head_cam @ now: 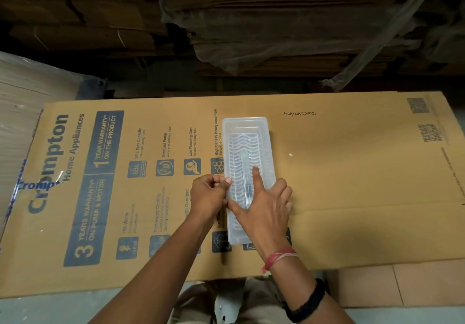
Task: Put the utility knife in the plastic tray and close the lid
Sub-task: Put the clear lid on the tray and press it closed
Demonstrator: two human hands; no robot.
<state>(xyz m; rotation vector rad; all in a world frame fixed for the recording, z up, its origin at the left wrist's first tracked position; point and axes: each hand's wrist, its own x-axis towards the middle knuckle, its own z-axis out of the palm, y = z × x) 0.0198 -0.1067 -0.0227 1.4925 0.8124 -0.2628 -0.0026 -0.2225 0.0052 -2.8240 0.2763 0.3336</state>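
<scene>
A clear plastic tray (pixel 247 127) lies lengthwise on a flattened cardboard box, with a ribbed, wavy-patterned layer across its top. A slim, pale utility knife (pixel 244 165) shows along the tray's middle; I cannot tell whether it lies under a shut lid or on the ribbed surface. My right hand (pixel 266 208) rests flat over the near half of the tray. Its fingers are spread and the index finger points along the knife. My left hand (pixel 207 195) is curled at the tray's left rim and pinches the edge with thumb and fingertips.
The printed cardboard sheet (pixel 352 172) serves as the work surface and spreads wide to both sides. Stacks of flattened cartons (pixel 251 21) rise behind it, and a wrapped bundle (pixel 22 112) stands at the left. Another cardboard piece (pixel 402 286) lies lower at the near right.
</scene>
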